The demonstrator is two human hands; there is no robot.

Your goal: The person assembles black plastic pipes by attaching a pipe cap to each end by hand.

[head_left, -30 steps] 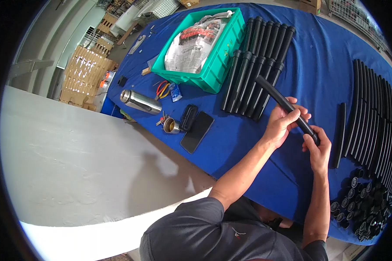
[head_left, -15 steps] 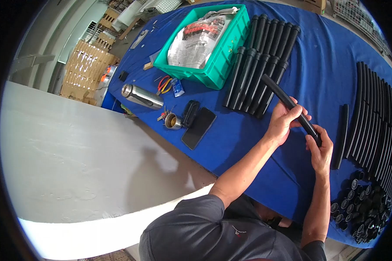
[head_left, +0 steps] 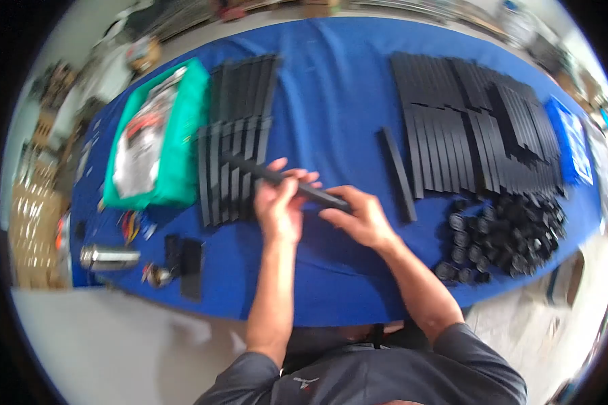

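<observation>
- Left hand (head_left: 279,202): fingers wrapped around the middle of a black tube (head_left: 284,181), which is held just above the blue table (head_left: 331,88), a little in from the middle of its near edge.
- Right hand (head_left: 358,217): closed on the tube's right end; the frame is blurred, so whether a cap sits under the fingers cannot be told.
- Tube: slanted, its far end up over the finished tubes (head_left: 233,135) that lie in rows toward the table's left edge, beside the green bin (head_left: 186,135).
- Loose tube (head_left: 398,172): lies alone on the cloth right of the hands; the bare tubes (head_left: 479,135) are stacked toward the right edge.
- Caps (head_left: 500,236): a pile near the near right corner.
- Judged handling: the step appears to be work on the tube's end. Done well, the left hand steadies the tube along its axis while the right presses straight, not at an angle, and the tube clears the rows below so that none is knocked.
</observation>
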